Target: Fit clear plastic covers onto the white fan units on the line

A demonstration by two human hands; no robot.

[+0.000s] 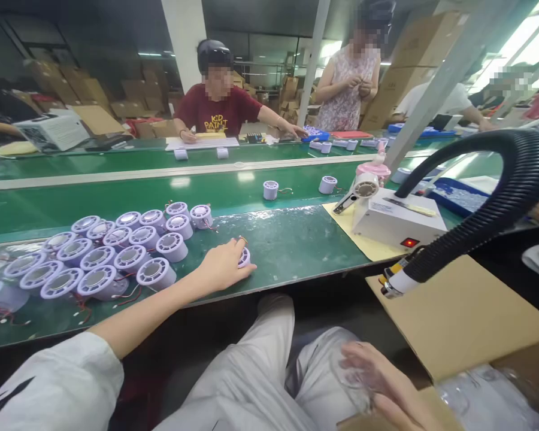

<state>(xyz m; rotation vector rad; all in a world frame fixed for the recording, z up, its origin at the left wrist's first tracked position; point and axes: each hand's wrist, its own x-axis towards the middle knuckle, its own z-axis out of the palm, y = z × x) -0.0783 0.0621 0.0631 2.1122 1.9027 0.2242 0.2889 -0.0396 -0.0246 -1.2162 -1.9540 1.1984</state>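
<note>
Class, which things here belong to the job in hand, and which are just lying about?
Likely in the job:
purple part in the left hand
grouped purple parts on the bench
clear plastic, apparently in the blurred right hand

Probably just lying about:
pink object
thin tool atop the white machine
stacked boxes behind

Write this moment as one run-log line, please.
Left hand: around purple housing | Right hand: blurred, near carton, apparently with clear plastic | More housings: grouped left | Machine: red switch lit
</note>
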